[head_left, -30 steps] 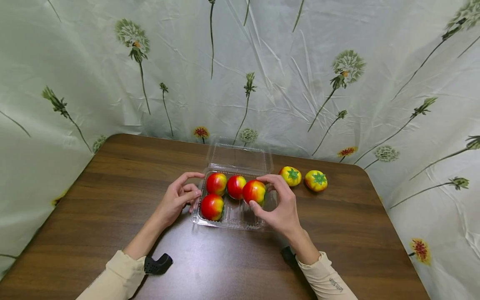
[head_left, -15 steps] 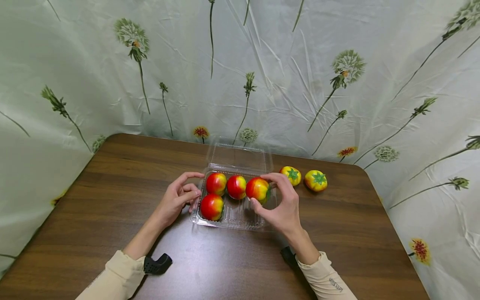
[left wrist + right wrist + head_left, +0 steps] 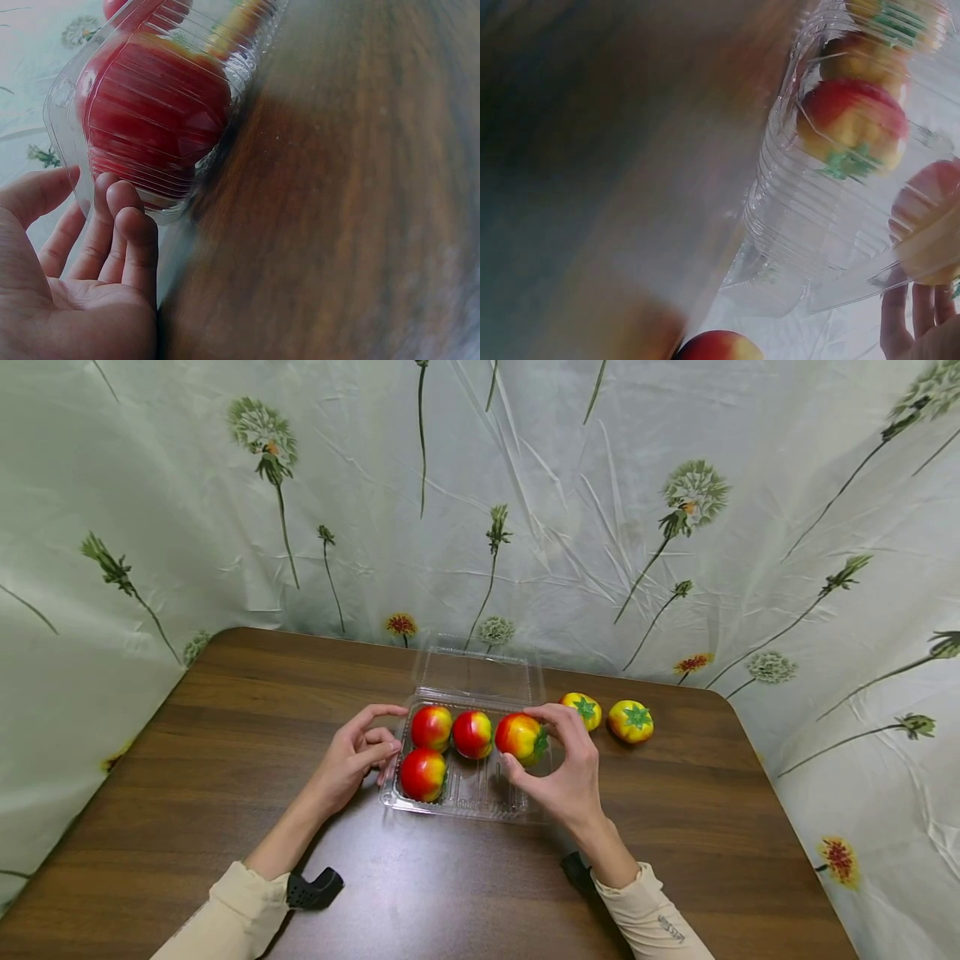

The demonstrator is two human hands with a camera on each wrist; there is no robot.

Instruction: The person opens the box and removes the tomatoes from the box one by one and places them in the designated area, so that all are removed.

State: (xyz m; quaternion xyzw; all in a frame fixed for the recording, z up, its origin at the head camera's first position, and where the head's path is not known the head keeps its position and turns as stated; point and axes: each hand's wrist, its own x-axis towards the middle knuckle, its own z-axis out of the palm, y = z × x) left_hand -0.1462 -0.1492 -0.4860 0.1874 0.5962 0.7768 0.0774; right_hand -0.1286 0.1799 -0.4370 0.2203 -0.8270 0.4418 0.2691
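In the head view a clear plastic clamshell container (image 3: pixel 465 806) lies on the table with its lid (image 3: pixel 476 677) raised at the back. Three red-and-yellow toy fruits sit inside: a back left one (image 3: pixel 431 727), a front left one (image 3: pixel 422 775) and a back middle one (image 3: pixel 472 734). My right hand (image 3: pixel 562 768) pinches another toy fruit (image 3: pixel 519 738) between thumb and fingers, above the back right compartment; its green leafy top points right. My left hand (image 3: pixel 356 756) holds the container's left rim, thumb above and curled fingers against the wall in the left wrist view.
Two more toy fruits, a nearer one (image 3: pixel 581 711) partly behind my right hand and a farther one (image 3: pixel 631 722), lie right of the container, green tops up. The brown wooden table (image 3: pixel 712 827) meets a flower-printed curtain (image 3: pixel 555 510) at the back.
The toy fruit in my right hand has shifted slightly right and turned, so more of its green top shows. My left hand and the container have stayed put.
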